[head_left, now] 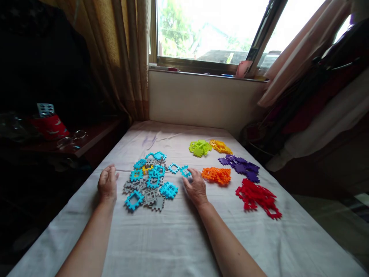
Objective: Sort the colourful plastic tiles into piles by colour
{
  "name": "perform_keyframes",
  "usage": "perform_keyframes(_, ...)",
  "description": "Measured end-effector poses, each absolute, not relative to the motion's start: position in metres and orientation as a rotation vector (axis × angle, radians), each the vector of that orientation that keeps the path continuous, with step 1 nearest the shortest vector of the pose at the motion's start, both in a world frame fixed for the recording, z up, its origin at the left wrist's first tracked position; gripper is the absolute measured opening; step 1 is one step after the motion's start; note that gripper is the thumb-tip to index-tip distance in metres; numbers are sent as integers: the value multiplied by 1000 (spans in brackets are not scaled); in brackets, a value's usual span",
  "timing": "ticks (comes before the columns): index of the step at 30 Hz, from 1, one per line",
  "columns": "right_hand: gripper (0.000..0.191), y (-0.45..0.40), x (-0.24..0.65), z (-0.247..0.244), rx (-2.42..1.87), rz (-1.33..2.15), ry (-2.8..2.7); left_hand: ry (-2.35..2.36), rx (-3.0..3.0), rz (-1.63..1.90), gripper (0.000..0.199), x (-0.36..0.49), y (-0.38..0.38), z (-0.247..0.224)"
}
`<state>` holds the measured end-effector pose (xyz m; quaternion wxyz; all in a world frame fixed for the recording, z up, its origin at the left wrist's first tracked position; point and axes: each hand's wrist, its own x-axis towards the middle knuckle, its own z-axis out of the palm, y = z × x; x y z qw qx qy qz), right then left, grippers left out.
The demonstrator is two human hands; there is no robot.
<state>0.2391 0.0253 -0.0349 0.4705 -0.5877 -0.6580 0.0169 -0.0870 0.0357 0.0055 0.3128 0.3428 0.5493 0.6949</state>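
Note:
My right hand has its thumb and fingers pinched on a small light-blue interlocking plastic tile at the edge of a mixed pile. Just left of that tile lies another blue tile with an open square middle. The pile itself holds several blue tiles, grey tiles and a yellow tile, overlapping one another. On the pile's left side, my left hand rests on the sheet with its fingers loosely curled and apart, holding nothing.
Sorted by colour on the right lie orange tiles, red tiles, purple tiles, lime-green tiles and yellow-orange tiles. All sit on a pale sheet. Glasses lie on a dark side table.

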Motion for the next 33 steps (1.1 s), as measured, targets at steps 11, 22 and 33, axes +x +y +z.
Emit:
perform_keyframes(11, 29, 104, 228, -39, -1673, -9, -1529, 1341, 715, 1830, 19, -84, 37, 17)
perform_keyframes(22, 21, 66, 217, -18, -1541, -18, -1869, 1051, 293, 1773, 21, -103, 37, 33)
perform_keyframes(33, 26, 82, 235, -20, -1641, -105, -1640, 1130, 190, 1762, 26, -98, 37, 41)
